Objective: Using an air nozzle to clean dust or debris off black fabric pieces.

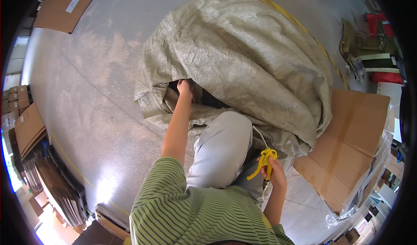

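The woven sack (243,62) lies on the floor (95,80), left of the cardboard sheet (347,145), beyond the air blow gun (266,155).

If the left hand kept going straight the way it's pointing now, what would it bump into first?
The left hand would probably meet the big, crinkled, grey-beige woven sheet right in front. Depth is unclear, though: it might slip under the sheet's edge instead.
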{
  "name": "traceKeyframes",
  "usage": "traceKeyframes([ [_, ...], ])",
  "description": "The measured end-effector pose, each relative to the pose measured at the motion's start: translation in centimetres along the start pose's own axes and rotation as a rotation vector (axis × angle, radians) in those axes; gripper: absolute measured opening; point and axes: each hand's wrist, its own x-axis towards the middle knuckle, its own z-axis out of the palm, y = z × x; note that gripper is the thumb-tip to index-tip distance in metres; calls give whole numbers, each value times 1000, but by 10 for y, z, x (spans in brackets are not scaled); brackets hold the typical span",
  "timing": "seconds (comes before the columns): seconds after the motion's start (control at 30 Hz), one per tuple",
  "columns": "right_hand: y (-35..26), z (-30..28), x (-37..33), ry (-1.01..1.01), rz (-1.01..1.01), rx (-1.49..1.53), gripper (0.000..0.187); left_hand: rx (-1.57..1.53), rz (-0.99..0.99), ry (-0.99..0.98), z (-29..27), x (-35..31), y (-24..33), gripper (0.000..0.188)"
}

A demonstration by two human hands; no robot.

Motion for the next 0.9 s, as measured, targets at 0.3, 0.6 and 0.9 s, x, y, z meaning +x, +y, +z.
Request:
traceKeyframes([
  [0.3,-1,-4,-2,-25,-81,30,46,490,94,-3,-87,-37,40,27],
  [0.6,5,-10,-7,-71,-125,28,47,271,-73,-151,-48,-24,-4,108],
  [0.9,11,-25,-23,33,-196,53,48,815,479,7,-21,-61,-41,124],
])
